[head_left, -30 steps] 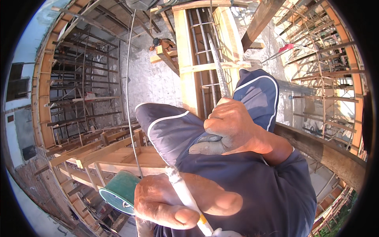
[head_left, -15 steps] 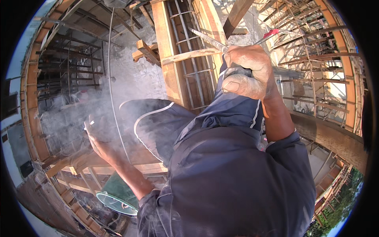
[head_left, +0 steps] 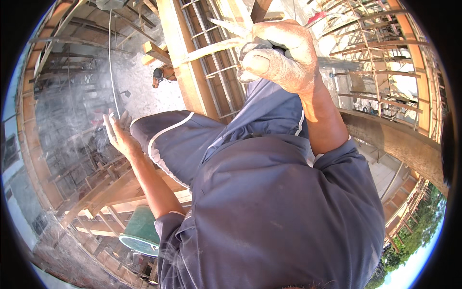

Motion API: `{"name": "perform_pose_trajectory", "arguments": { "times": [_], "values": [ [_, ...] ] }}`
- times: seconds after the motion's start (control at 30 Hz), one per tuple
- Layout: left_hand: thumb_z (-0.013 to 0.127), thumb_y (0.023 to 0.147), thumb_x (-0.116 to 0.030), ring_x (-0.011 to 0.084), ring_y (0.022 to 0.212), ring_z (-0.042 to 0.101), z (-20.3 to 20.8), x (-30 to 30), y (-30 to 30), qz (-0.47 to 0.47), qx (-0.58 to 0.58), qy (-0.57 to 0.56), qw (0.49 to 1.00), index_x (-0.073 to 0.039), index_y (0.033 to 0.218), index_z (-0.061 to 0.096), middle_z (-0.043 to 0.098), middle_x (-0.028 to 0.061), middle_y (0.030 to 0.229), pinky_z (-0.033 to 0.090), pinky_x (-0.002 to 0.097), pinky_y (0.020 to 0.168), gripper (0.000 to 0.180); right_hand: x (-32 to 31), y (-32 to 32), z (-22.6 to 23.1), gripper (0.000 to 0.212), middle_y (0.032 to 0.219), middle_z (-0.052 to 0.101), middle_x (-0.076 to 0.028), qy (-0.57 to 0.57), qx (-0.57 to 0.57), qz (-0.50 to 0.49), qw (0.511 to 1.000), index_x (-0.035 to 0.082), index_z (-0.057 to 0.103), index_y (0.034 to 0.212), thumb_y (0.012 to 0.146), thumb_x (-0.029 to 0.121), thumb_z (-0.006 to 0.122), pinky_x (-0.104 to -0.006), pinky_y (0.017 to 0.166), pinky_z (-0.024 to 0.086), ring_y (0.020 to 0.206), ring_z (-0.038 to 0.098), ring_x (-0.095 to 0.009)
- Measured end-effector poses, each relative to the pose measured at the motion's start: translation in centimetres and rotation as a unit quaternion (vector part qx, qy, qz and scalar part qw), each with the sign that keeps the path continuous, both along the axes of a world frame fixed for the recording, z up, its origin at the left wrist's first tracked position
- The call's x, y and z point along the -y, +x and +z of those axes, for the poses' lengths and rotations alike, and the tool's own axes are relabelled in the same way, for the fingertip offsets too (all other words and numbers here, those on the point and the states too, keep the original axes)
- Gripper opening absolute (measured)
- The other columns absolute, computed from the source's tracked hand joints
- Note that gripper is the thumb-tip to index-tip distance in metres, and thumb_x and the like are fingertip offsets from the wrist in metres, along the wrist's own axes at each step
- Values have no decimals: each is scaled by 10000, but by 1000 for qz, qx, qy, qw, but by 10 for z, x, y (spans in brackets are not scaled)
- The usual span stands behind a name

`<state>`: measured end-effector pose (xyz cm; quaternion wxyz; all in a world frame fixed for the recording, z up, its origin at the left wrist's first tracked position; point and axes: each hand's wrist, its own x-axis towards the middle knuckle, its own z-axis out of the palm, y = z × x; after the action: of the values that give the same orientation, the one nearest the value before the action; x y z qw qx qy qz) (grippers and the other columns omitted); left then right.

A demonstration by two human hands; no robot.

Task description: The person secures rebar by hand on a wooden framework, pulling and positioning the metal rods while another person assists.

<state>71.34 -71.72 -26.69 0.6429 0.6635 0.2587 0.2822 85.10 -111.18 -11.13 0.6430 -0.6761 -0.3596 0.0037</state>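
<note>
The right hand (head_left: 284, 55) is clamping on a pale rod (head_left: 228, 27), its fingers curling under and its thumb lying across the front, above the dark trousers (head_left: 284, 108). The rod is jutting up and left out of the fist; whether it is running on below the grip, the fist is hiding. In the glare its surface is showing few details, but it is probably steel bar: stiff, hard to break, and heavy for its thickness if long. A full-fist hold like this one is suiting it better than a pinch, ideally near its balance point, which is out of sight here. Dust on the fingers may be making the grip a little slick.

The left hand (head_left: 120, 134) is hanging out to the side, its fingers mostly straightening and apparently pinching a small white cigarette (head_left: 111, 113) near their tips. That is surely light, soft and easily crushed, hot at the burning end, and best taken lightly by the other end. Smoke (head_left: 82, 91) is drifting about this hand.

Farther out, reinforcing bars (head_left: 211, 53) are running along inside a timber trough (head_left: 180, 62), with a wooden strip (head_left: 207, 51) crossing it near the fist. A green bucket (head_left: 144, 226) is sitting by the left upper arm, and a co-worker (head_left: 163, 75) is showing well below, left of the trough.
</note>
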Motion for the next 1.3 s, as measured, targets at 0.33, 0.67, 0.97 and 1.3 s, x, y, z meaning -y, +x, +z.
{"name": "perform_pose_trajectory", "arguments": {
  "times": [0.33,0.67,0.97,1.3],
  "values": [
    [573,1002,-258,269,1009,665,-38,14,14,-9,13,-41,999,12,1516,335,524,155,1431,569,348,784,627,5,3,-19,479,544,460,-57,-9,100,29,995,38,500,624,791,367,805,-352,483,345,479,448,-234],
    [553,989,-370,290,1044,649,-48,5,11,-34,17,-79,996,6,1518,328,513,162,1440,551,363,831,687,-2,2,-20,521,539,397,-55,42,126,1,991,42,470,600,748,388,830,-365,466,282,463,393,-232],
    [538,977,-434,288,1065,648,-53,0,12,-46,7,-77,996,-49,1476,424,526,162,1425,532,391,923,641,0,6,-27,639,582,402,-51,86,177,8,980,52,517,685,562,564,878,-352,470,325,496,407,-250],
    [489,983,-423,278,1083,619,-50,-5,17,-37,13,-137,990,-24,1498,382,501,206,1441,517,393,914,660,-6,6,-40,571,645,491,-40,92,223,-22,970,69,526,761,551,385,953,-321,489,371,537,490,-215]
  ]
}}
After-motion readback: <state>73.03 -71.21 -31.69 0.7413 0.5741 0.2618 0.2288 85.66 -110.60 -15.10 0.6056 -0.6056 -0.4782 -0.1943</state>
